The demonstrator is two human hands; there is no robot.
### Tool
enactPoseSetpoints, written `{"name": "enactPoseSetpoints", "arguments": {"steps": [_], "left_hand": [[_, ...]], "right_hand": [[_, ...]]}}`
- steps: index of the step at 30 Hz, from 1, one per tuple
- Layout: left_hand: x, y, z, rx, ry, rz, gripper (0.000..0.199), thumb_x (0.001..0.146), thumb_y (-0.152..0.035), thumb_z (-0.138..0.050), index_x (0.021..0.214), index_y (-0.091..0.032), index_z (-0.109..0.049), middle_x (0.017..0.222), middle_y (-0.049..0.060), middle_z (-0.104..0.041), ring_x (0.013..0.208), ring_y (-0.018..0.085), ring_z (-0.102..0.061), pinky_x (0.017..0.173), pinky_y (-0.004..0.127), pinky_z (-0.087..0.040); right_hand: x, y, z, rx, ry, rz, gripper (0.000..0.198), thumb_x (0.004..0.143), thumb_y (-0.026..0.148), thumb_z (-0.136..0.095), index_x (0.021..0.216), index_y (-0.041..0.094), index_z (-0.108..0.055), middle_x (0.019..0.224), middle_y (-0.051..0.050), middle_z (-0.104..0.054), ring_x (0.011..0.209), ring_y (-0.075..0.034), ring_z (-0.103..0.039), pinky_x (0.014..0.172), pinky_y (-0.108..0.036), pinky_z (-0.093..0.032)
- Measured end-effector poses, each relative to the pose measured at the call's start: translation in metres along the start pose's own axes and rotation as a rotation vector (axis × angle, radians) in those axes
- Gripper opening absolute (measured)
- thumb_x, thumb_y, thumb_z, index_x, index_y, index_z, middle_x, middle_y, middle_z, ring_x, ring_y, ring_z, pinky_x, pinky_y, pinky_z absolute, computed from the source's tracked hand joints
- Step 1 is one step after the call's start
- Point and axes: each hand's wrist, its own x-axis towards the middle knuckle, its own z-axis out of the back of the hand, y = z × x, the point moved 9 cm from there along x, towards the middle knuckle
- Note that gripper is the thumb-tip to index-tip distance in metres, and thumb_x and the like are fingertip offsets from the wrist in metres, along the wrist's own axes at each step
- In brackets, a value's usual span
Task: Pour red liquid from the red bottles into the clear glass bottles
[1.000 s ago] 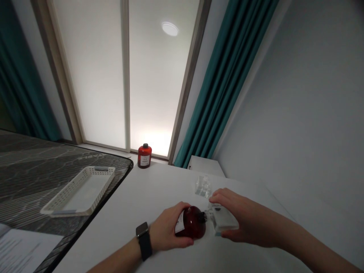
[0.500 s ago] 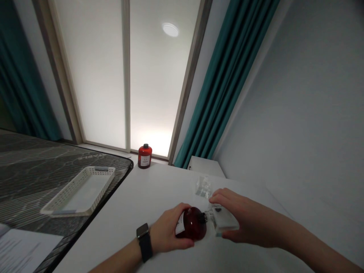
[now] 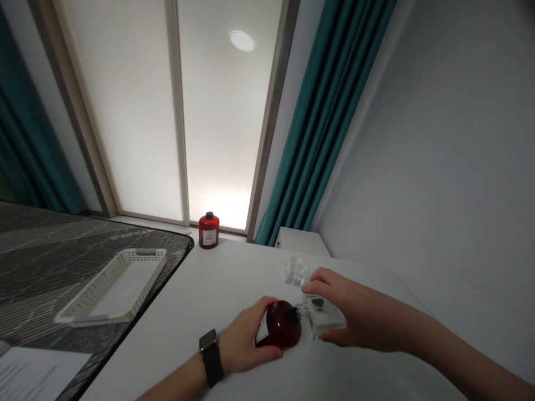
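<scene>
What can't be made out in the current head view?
Head view, hidden: the base of the held red bottle, behind the left hand.
Head view, hidden: the right end of the clear bottle, behind the right hand.
Head view, too small: whether the two held bottles touch; the wording on the upright red bottle.
Head view, cut off by left and bottom edges: the printed sheet; its text is blurred.

Dark red bottle [image 3: 285, 327] tilted; clear glass bottle [image 3: 326, 317] tipped, neck to neck
</scene>
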Motion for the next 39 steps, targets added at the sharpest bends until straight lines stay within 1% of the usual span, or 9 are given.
{"name": "enactPoseSetpoints", "arguments": {"steps": [5,8,11,14,18,24,28,35,39], "left_hand": [[0.0,0.002,0.0,0.005,-0.002,0.004,0.07,0.073,-0.035,-0.073,0.132,-0.021,-0.04,0.129,0.01,-0.059,0.113,0.03,-0.058,0.101,0.043,-0.044],[0.0,0.001,-0.001,-0.006,0.001,-0.018,0.068,0.075,-0.037,-0.072,0.132,-0.02,-0.04,0.128,0.01,-0.059,0.112,0.03,-0.058,0.1,0.042,-0.044],[-0.001,0.001,-0.002,-0.015,0.005,-0.038,0.069,0.076,-0.039,-0.071,0.133,-0.019,-0.039,0.13,0.011,-0.057,0.115,0.03,-0.056,0.101,0.042,-0.042],[-0.002,0.001,-0.001,-0.009,0.0,-0.039,0.07,0.077,-0.041,-0.07,0.135,-0.019,-0.038,0.133,0.012,-0.056,0.116,0.031,-0.055,0.103,0.043,-0.041],[-0.002,0.002,-0.002,-0.018,0.006,-0.033,0.07,0.077,-0.043,-0.069,0.135,-0.017,-0.038,0.131,0.013,-0.057,0.115,0.031,-0.055,0.102,0.043,-0.042],[-0.002,0.003,-0.001,-0.063,-0.007,-0.046,0.072,0.077,-0.044,-0.069,0.136,-0.017,-0.036,0.13,0.014,-0.056,0.116,0.032,-0.055,0.102,0.045,-0.041],[-0.002,0.004,-0.001,-0.085,-0.004,-0.05,0.071,0.078,-0.044,-0.069,0.135,-0.017,-0.036,0.128,0.014,-0.057,0.113,0.032,-0.056,0.099,0.044,-0.043],[-0.002,0.003,-0.001,-0.097,-0.005,-0.046,0.071,0.077,-0.045,-0.069,0.134,-0.017,-0.037,0.127,0.014,-0.057,0.113,0.032,-0.056,0.099,0.045,-0.042],[-0.003,0.005,-0.001,-0.088,-0.007,-0.028,0.072,0.076,-0.042,-0.069,0.135,-0.017,-0.036,0.129,0.014,-0.056,0.114,0.032,-0.055,0.101,0.046,-0.042]], "right_hand": [[-0.001,-0.004,-0.001,0.006,-0.002,-0.006,0.069,0.071,0.024,-0.08,0.134,0.028,-0.052,0.131,-0.007,-0.051,0.11,-0.025,-0.057,0.095,-0.036,-0.049],[-0.001,-0.003,0.0,0.008,-0.012,0.004,0.07,0.07,0.023,-0.081,0.134,0.027,-0.053,0.131,-0.007,-0.051,0.112,-0.025,-0.056,0.097,-0.036,-0.047],[0.0,-0.004,0.0,0.018,-0.008,0.001,0.071,0.07,0.026,-0.082,0.134,0.028,-0.052,0.132,-0.007,-0.051,0.112,-0.026,-0.056,0.097,-0.037,-0.048],[0.001,-0.004,0.0,0.015,0.005,-0.009,0.07,0.071,0.03,-0.081,0.134,0.028,-0.053,0.134,-0.007,-0.051,0.113,-0.027,-0.056,0.095,-0.038,-0.049],[0.002,-0.002,0.002,0.004,-0.006,0.015,0.07,0.071,0.03,-0.082,0.135,0.028,-0.053,0.135,-0.007,-0.051,0.114,-0.027,-0.056,0.096,-0.038,-0.048],[0.004,0.002,0.004,-0.03,-0.014,0.051,0.07,0.069,0.026,-0.083,0.132,0.027,-0.054,0.131,-0.008,-0.053,0.113,-0.027,-0.056,0.095,-0.038,-0.048],[0.007,0.006,0.005,-0.046,-0.013,0.081,0.07,0.069,0.027,-0.083,0.133,0.027,-0.054,0.131,-0.008,-0.053,0.115,-0.027,-0.055,0.096,-0.038,-0.047],[0.009,0.009,0.005,-0.074,0.007,0.078,0.069,0.069,0.027,-0.083,0.132,0.026,-0.054,0.13,-0.008,-0.053,0.114,-0.028,-0.055,0.094,-0.038,-0.047],[0.009,0.01,0.006,-0.081,0.01,0.079,0.07,0.068,0.025,-0.083,0.131,0.027,-0.054,0.13,-0.008,-0.054,0.112,-0.028,-0.056,0.093,-0.038,-0.048]]}}
